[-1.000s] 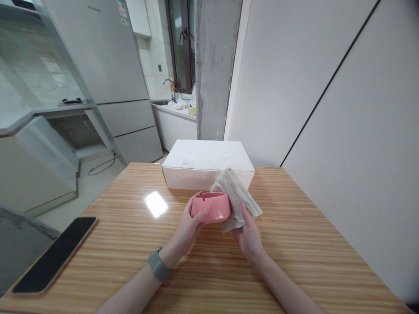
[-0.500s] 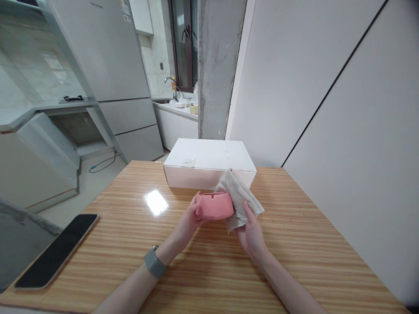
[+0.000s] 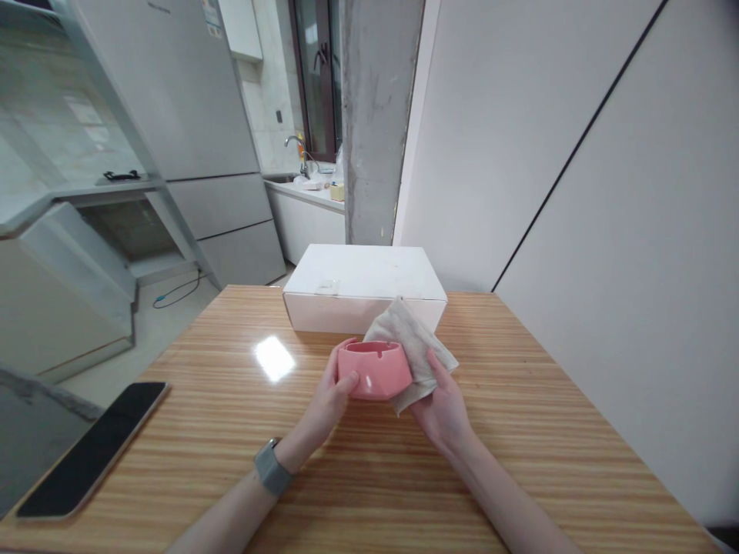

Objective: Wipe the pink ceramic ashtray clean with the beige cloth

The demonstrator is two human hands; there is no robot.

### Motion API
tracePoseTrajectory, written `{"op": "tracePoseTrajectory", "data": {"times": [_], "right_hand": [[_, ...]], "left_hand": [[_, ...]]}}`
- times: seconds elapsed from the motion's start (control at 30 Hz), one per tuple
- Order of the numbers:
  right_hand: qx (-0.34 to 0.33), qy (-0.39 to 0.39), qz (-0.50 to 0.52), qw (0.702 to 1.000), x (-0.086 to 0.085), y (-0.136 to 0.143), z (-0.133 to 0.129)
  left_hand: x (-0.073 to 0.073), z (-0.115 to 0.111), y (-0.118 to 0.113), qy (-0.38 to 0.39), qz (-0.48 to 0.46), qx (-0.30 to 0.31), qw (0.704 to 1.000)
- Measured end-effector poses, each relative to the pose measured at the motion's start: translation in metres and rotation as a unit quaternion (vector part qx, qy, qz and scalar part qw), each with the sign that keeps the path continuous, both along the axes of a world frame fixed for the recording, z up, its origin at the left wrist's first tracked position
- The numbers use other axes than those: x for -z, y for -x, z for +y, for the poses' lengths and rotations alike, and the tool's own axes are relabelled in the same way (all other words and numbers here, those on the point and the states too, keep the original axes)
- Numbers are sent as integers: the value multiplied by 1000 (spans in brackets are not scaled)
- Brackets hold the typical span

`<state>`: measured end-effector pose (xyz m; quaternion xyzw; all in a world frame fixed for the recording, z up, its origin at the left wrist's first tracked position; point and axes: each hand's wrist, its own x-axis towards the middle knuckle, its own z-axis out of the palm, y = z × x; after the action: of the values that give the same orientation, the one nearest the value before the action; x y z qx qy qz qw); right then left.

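Observation:
A pink ashtray (image 3: 378, 374) with notches in its rim is held above the table, its faceted side facing me. My left hand (image 3: 333, 391) is closed on its left end, thumb on the front face and fingers behind. In my right hand (image 3: 442, 404) is a light grey cloth (image 3: 412, 344), pinched under the thumb and fanned out behind the ashtray. The cloth touches the ashtray's right end. Some of the right fingers are hidden beneath the cloth.
A white box (image 3: 363, 278) stands on the wood-grain table (image 3: 519, 431) just beyond my hands. A dark flat tablet-like slab (image 3: 95, 450) lies at the table's left edge. A white wall (image 3: 577, 231) runs along the right side.
The ashtray has turned and tipped in my left hand, so more of its opening shows, and my left thumb now lies on its front. The cloth has shifted slightly left.

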<state>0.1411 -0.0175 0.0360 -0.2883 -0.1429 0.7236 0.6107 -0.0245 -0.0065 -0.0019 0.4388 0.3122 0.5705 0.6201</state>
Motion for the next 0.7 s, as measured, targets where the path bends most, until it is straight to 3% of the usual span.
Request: {"op": "tracePoseTrajectory", "data": {"times": [0.33,0.7], "right_hand": [[10,-2,-15,1000,3,5,0],[16,-23,-12,1000,8,13,-4]], "left_hand": [[-7,0,-1,0,90,-68,994],[-8,3,0,34,112,-137,984]]}}
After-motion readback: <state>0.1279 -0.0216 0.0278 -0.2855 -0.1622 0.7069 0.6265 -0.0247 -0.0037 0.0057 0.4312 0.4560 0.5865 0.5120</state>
